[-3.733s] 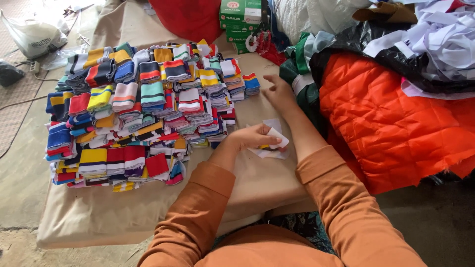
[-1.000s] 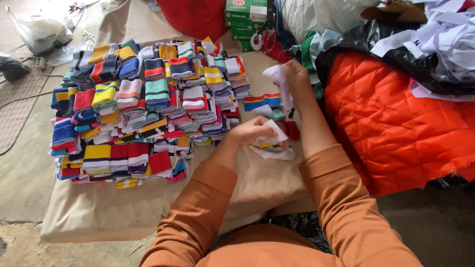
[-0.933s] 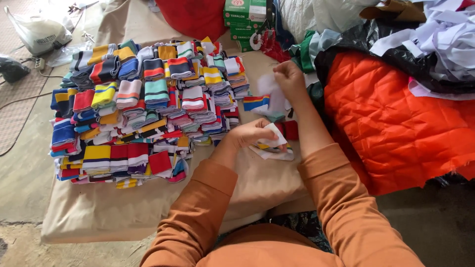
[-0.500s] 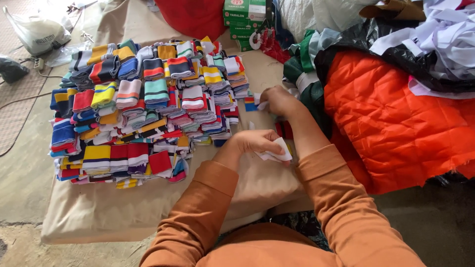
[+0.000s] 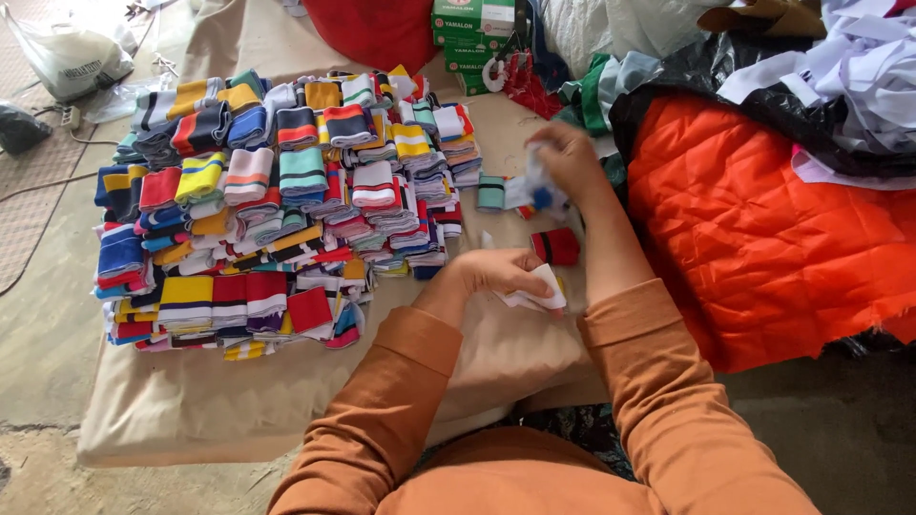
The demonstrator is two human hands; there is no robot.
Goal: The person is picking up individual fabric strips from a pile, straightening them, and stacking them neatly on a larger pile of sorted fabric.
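Stacks of striped knit bands (image 5: 277, 200) crowd our tan-covered worktop (image 5: 219, 401), an orange quilted jacket (image 5: 773, 229) heaped alongside; we judge a sorting step in hand, the next move calling for a matching stack. Our right hand (image 5: 570, 162) lifts a blue-and-white band (image 5: 539, 191), fingers pinching it; our left hand (image 5: 496, 272) presses a white band (image 5: 539, 291) down, fingers closed over it

A person wears a long-sleeved orange-brown top of soft knit cloth. Both sleeves end in ribbed cuffs pushed partway up the forearms. The left hand (image 5: 496, 272) and right hand (image 5: 570, 157) are bare, without gloves.
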